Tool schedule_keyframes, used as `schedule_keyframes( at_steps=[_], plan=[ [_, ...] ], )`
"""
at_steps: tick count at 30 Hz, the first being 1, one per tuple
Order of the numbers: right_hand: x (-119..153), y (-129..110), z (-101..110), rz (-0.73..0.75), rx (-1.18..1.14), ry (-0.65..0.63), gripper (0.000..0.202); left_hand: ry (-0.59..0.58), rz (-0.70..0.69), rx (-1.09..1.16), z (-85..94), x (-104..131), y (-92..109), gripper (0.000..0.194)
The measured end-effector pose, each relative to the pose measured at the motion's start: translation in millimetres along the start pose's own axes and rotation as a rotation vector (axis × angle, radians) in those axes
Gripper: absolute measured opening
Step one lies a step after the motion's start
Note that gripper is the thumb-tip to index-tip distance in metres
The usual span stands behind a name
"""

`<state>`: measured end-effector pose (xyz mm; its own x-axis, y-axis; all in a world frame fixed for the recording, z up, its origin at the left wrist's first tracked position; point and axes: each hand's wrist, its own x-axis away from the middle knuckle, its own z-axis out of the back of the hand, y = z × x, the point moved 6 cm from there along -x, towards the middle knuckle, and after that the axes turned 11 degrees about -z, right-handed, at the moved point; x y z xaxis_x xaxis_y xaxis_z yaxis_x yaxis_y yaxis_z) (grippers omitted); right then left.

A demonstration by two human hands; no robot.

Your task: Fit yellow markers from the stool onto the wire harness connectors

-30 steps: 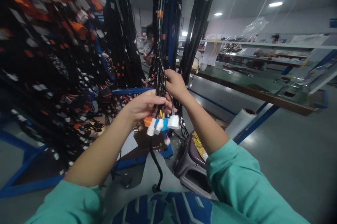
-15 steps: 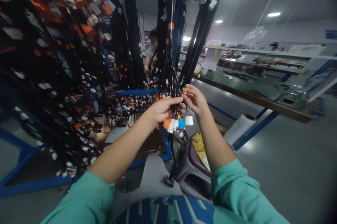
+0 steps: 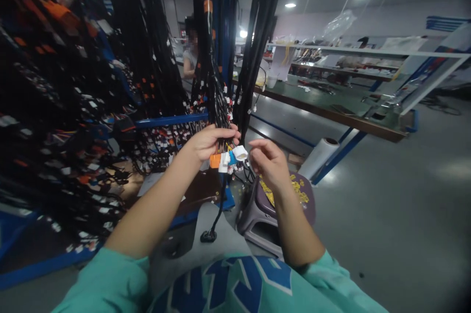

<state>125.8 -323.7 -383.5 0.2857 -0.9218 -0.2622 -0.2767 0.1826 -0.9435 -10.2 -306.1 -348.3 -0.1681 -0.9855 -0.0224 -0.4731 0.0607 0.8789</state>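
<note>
My left hand is closed round a bundle of black-sheathed wires that hangs down in front of me. Just below its fingers dangle an orange connector, a blue connector and white connectors, one white connector tilted with its open end showing. To the right of these, apart from them, is my right hand, its fingers curled in towards the thumb. Whatever it may hold is too small or hidden to make out.
A purple-grey stool bears many small yellow pieces below my right forearm. Dense hanging harnesses fill the left, on a blue frame. A green-topped workbench and a white roll stand right. Another person is behind the harnesses.
My right hand has come away from the wire bundle, down and right, with its fingers curled in. The view has turned right. My left hand keeps its hold on the bundle.
</note>
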Motion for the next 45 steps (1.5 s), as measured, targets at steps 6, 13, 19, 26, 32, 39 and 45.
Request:
schedule_keyframes(
  at_steps=[6,13,19,26,32,39,45],
  plan=[
    [14,6,-14,-0.040,0.112,-0.042,0.039,0.055,0.056,0.082,-8.3,1,-2,0.018],
    [17,6,-29,-0.069,0.038,-0.059,0.028,-0.168,-0.085,0.008,-12.7,4,2,0.013],
    [18,8,-26,-0.114,-0.066,-0.024,0.031,-0.411,-0.170,-0.473,7.0,3,15,0.044],
    [13,9,-28,-0.171,-0.130,-0.011,0.032,-0.570,0.054,-0.449,9.0,9,-6,0.042],
    [10,9,-18,-0.093,-0.040,0.084,0.024,-0.353,0.015,-0.155,0.8,14,-17,0.030],
    [11,8,-17,-0.100,0.000,0.093,0.023,-0.397,0.010,-0.115,0.9,18,-18,0.045],
    [11,11,-12,-0.125,-0.099,0.118,0.028,-0.412,0.025,-0.069,6.2,15,-25,0.052]
  ],
)
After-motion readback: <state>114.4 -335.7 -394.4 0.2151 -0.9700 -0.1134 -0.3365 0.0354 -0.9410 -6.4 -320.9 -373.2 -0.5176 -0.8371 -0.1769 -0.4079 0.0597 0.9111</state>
